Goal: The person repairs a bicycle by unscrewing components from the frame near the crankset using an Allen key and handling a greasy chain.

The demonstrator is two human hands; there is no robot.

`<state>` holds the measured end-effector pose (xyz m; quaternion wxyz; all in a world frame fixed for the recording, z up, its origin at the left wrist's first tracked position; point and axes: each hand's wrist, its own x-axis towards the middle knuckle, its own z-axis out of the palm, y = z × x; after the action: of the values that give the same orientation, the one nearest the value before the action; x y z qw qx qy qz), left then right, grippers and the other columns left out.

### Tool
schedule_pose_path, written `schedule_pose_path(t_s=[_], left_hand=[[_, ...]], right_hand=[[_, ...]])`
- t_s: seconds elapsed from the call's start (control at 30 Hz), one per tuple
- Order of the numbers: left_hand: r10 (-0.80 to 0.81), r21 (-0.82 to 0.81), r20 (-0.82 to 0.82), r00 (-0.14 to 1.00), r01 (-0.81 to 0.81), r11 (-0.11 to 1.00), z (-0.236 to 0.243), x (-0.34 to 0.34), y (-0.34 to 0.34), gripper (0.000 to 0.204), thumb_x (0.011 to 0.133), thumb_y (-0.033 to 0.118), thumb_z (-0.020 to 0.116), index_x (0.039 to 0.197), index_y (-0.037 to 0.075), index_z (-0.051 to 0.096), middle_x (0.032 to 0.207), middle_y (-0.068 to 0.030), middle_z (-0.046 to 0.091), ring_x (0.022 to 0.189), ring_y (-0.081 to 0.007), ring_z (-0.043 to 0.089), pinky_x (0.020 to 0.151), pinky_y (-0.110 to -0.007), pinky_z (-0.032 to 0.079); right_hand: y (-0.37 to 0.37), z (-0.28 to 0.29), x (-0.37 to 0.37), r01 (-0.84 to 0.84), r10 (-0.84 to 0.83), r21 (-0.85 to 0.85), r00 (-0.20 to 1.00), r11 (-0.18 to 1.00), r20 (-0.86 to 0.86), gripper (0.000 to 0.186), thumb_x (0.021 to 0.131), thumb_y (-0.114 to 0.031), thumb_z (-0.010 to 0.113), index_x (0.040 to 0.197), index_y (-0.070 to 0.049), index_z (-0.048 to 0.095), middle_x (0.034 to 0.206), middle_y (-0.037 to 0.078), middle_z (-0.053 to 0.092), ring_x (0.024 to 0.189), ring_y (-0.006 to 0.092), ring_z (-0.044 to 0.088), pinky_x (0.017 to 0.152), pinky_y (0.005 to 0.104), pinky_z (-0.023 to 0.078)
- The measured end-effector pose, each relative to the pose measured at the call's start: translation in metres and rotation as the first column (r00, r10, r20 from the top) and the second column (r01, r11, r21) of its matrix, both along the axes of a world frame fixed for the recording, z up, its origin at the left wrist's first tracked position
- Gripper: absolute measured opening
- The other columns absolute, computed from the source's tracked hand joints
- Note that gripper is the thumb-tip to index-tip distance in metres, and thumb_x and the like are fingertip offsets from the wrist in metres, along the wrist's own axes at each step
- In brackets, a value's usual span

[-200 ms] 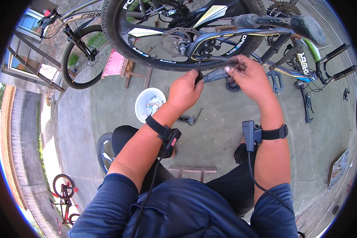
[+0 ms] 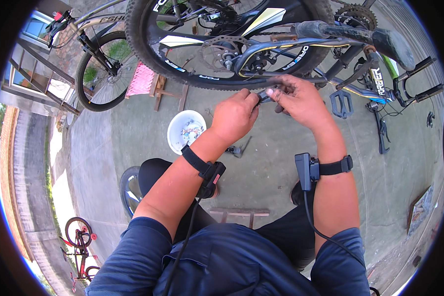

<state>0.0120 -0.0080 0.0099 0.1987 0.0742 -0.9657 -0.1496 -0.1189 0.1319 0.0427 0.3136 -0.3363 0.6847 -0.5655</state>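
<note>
My left hand (image 2: 238,111) is closed on a small dark part (image 2: 263,97) just below the upturned rear end of a bicycle. My right hand (image 2: 296,101) has curled, grimy fingers around the other end of this part, thumb against it; what exactly it is stays partly hidden. Above them are the bicycle's rear wheel (image 2: 172,63) with white-accented spokes, its brake disc (image 2: 214,52) and the blue-grey frame (image 2: 352,92). Below my left hand, a white basin (image 2: 178,138) holds small metal pieces.
Another bicycle (image 2: 98,44) leans at upper left; a red bicycle (image 2: 82,251) is at lower left. A pink-topped wooden seat (image 2: 143,79), a low wooden stool (image 2: 244,213), a loose wheel (image 2: 127,192), a pedal (image 2: 340,103) and a brake lever (image 2: 384,135) are also around me.
Both hands have moved slightly down, my right hand also leftward, closer to my left. The grey strip between them looks shorter, more covered by my fingers.
</note>
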Motion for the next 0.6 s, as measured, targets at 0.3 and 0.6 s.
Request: schedule_pose_path(t_s=[0.3, 0.6], left_hand=[[0.111, 0.152, -0.057, 0.992, -0.101, 0.983, -0.010, 0.014, -0.005, 0.021, 0.081, 0.012, 0.067, 0.097, 0.001, 0.059, 0.094, -0.0142, 0.058, 0.082, -0.0326, 0.060, 0.066, -0.038, 0.049], [0.157, 0.929, 0.076, 0.985, -0.013, -0.371, -0.027, 0.014, -0.007, 0.031, 0.095, 0.026, 0.053, 0.115, 0.002, 0.050, 0.112, -0.0151, 0.060, 0.095, -0.0224, 0.060, 0.080, -0.035, 0.050]], right_hand=[[-0.010, -0.026, 0.001, -0.045, 0.038, -0.056, 0.992, 0.997, -0.121, 0.016, 0.079, -0.005, 0.067, 0.093, 0.002, 0.062, 0.068, 0.005, 0.061, 0.061, 0.0111, 0.057, 0.057, 0.0256, 0.046], [-0.009, -0.022, 0.003, 0.023, -0.027, 0.029, 0.990, 0.999, 0.139, 0.014, 0.077, -0.002, 0.066, 0.090, 0.003, 0.062, 0.069, 0.006, 0.062, 0.059, 0.0112, 0.059, 0.055, 0.0272, 0.046]])
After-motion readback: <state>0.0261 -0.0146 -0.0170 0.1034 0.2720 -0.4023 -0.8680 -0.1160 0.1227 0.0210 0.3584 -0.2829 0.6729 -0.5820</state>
